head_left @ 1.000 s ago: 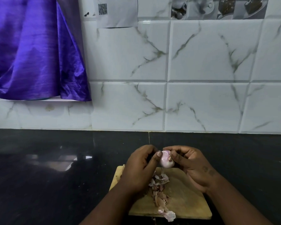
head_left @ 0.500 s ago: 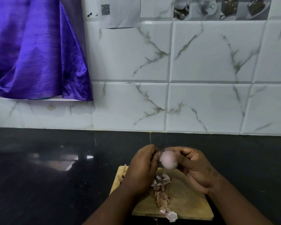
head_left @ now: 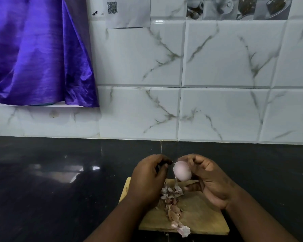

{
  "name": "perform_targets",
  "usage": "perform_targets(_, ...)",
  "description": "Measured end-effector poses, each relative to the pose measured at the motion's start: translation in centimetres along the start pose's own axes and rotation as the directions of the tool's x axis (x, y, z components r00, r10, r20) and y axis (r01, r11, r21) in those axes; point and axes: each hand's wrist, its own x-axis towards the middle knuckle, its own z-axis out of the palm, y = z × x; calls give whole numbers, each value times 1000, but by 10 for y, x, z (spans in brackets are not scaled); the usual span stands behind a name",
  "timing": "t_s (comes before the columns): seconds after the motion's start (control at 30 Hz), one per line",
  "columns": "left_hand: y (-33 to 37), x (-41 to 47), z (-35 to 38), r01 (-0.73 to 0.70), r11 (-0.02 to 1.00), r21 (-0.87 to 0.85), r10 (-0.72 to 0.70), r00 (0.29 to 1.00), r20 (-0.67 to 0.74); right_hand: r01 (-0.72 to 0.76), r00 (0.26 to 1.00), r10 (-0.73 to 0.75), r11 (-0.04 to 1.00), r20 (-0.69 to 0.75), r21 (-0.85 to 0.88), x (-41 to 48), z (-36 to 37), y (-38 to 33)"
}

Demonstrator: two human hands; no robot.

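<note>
Tagger: Onion (head_left: pixel 182 172) in mid-air, just above the far edge of the cutting board (head_left: pixel 199 217). Right hand (head_left: pixel 212 182) grip is curled round it, digits above and below

Checker: Left hand (head_left: pixel 147 179)?

Tagger: Fingers curled right beside the onion's left end. Pinching a shred of skin or nothing, can't tell, the tips are dark and blurred

Checker: Risks?

Tagger: Bulb looks peeled and slick, and it's held from its right side only. A hard tug on the last skin could pop it out, onto the board or rolling across the black table (head_left: pixel 59 198)

Checker: Anything else?

Tagger: A loose strip hangs off the bottom and may tear short, leaving bits. Peels (head_left: pixel 171 203) run to the board's near edge and one piece overhangs it, so a wrist brush would likely knock it off
</note>
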Motion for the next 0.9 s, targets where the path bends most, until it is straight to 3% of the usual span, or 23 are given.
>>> perform_targets(0.2,2,-1,3,-16,969,-248,31,998,57,-29,998,26,998,-58,-52,2,0,1)
perform_targets(0.3,0,0,6,-29,978,-207,52,993,104,-41,996,39,999,-74,-25,5,-2,4)
perform_targets(0.5,-2,0,4,19,971,-237,-11,999,35,-52,998,54,995,-19,83,8,-7,6)
perform_targets(0.7,3,0,2,55,963,-265,-41,998,56,-17,999,16,998,-33,-55,7,-6,3)
perform_targets(0.9,1,0,-2,-33,995,-99,37,999,31,-22,1000,20,990,-15,-141,4,-7,-1)
